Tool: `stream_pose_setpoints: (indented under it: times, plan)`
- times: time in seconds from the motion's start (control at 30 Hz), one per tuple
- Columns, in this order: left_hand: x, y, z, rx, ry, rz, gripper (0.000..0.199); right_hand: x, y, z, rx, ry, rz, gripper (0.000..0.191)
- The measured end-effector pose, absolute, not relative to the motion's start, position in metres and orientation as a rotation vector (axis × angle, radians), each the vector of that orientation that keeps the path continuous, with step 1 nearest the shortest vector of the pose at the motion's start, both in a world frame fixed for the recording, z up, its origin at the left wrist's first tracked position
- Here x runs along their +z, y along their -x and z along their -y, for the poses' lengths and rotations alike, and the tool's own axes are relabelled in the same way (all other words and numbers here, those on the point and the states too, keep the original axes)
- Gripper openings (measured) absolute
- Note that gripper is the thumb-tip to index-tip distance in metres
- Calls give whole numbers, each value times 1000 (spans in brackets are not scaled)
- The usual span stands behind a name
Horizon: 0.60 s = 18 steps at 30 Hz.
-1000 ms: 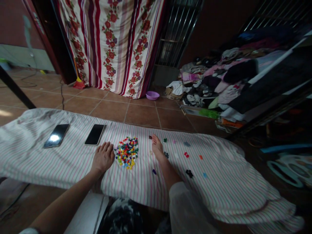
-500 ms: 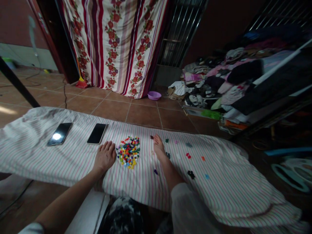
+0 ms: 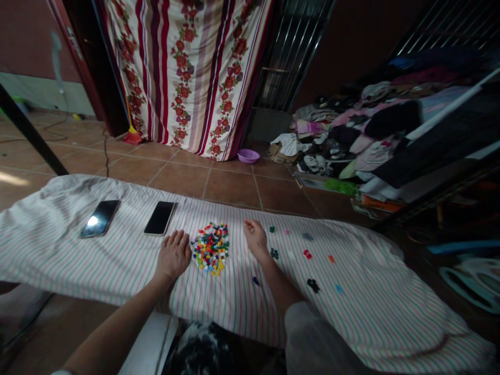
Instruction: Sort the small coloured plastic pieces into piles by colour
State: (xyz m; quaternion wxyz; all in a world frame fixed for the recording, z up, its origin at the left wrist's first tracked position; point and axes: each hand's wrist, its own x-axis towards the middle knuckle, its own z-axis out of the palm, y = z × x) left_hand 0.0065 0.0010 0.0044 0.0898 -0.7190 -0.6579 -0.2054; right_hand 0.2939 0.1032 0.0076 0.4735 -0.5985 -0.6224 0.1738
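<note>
A heap of small multicoloured cube-like pieces (image 3: 211,250) lies on the striped cloth (image 3: 219,302). My left hand (image 3: 174,255) rests flat just left of the heap, fingers stretched out. To the right of it, my right hand (image 3: 255,240) is over the cloth with fingers curled together; anything inside them is hidden. Sorted by colour around that hand are green pieces (image 3: 272,229), dark blue-grey pieces (image 3: 274,253) and a purple piece (image 3: 255,281). Farther right lie red pieces (image 3: 307,254), black pieces (image 3: 313,285), grey pieces (image 3: 308,236), an orange piece (image 3: 331,259) and a light blue piece (image 3: 339,288).
Two phones, one silvery with glare (image 3: 100,219) and one dark (image 3: 159,218), lie left on the cloth. Beyond the far edge are a purple basin (image 3: 248,155), a floral curtain (image 3: 187,78) and a broom (image 3: 133,135). Piled clothes (image 3: 351,120) fill the right.
My right hand's fingers have gone from reaching at a dark brown piece to curled in; that piece is no longer visible. My left hand stays beside the heap. The view has shifted slightly.
</note>
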Motion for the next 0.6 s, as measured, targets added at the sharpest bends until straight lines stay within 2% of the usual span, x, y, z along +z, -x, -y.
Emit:
stream_pose_setpoints:
  times: [0.2, 0.6]
  plan:
    - [5, -7, 0, -589, 2138, 1967, 42, 13, -267, -104, 456, 1441, 1958, 25]
    - [6, -7, 0, -582, 2138, 1970, 43, 9, -252, -112, 490, 1506, 2054, 27]
